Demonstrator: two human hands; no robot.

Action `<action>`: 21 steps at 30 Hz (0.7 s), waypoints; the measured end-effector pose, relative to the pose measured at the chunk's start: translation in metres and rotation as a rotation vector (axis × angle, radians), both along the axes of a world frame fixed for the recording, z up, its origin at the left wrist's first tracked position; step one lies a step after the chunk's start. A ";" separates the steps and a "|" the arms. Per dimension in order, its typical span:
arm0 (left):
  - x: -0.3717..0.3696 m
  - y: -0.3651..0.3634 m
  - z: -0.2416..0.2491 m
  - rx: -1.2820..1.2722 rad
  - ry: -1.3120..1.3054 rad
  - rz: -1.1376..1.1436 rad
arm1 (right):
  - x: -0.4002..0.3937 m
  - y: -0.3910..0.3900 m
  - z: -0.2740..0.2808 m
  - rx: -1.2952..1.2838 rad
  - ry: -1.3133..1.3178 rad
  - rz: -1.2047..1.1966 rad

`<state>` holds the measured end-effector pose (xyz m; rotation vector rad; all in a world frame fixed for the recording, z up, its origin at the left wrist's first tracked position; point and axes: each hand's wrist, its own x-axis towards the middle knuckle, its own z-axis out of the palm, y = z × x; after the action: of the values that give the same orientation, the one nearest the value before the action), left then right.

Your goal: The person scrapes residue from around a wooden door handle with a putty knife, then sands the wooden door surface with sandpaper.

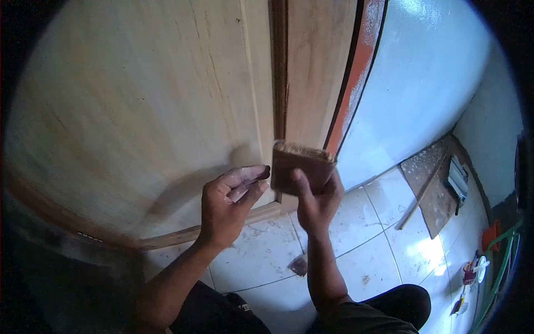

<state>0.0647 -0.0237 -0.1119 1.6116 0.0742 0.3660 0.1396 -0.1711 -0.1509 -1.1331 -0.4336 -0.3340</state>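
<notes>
In my right hand (321,203) is a flat brown wooden block (300,170), thumb across its near face and fingers behind it. Its top edge is pale, rough and fibrous. My left hand (228,203) is just left of the block, thumb and fingers curled toward each other with pale dust on them. Something small and dark (266,172) shows at those fingertips; I cannot make out what it is. Both hands are in front of a pale wooden door panel (139,100) with a brown frame (311,72).
White floor tiles (267,247) carry dust and a small dark scrap (298,265). To the right lie a stained brown board (434,189), a thin stick (420,197) and a grey metallic object (458,179). Farther right are an orange container (491,235) and a paintbrush (460,305).
</notes>
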 end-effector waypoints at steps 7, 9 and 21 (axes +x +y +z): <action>-0.011 -0.012 0.006 0.123 -0.052 -0.172 | 0.035 -0.001 0.008 -0.106 -0.052 -0.107; -0.009 -0.012 0.006 0.159 -0.092 -0.173 | 0.043 -0.001 0.014 -0.160 -0.126 -0.144; -0.007 -0.008 0.003 0.126 -0.056 -0.153 | 0.056 0.004 0.041 -0.065 -0.160 -0.278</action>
<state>0.0577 -0.0319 -0.1092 1.7184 -0.1168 0.3022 0.1956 -0.1672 -0.1096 -1.2372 -0.4301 -0.6613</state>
